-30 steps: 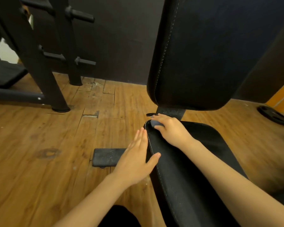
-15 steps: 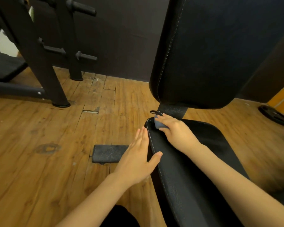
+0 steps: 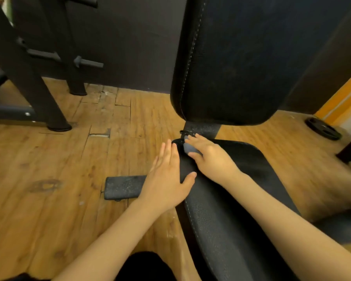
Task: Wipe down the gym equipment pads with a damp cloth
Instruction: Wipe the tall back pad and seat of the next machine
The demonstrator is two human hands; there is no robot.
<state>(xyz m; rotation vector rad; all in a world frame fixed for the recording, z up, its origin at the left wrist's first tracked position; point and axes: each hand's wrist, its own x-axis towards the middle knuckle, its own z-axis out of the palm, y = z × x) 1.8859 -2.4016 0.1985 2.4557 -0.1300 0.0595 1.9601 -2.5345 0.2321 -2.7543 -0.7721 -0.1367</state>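
A black padded bench seat point(image 3: 247, 191) runs from the lower right toward the middle, with an upright black back pad point(image 3: 237, 63) standing behind it. My right hand point(image 3: 211, 157) lies on the seat's far left corner and grips a small grey-blue cloth point(image 3: 188, 148), mostly hidden under the fingers. My left hand point(image 3: 166, 175) rests flat, fingers straight, against the seat's left edge, thumb on top of the pad. A black pull pin point(image 3: 185, 133) sits just beyond the cloth on the bench frame.
Worn wooden floor point(image 3: 49, 179) spreads to the left. A flat black bench foot point(image 3: 124, 187) lies on it beside my left hand. Black rack posts with pegs point(image 3: 39, 88) stand at the back left. A weight plate point(image 3: 322, 128) lies on the floor at right.
My right hand with the cloth has shifted slightly farther along the seat's far corner. My left hand stays flat on the seat edge. The view has tilted a little.
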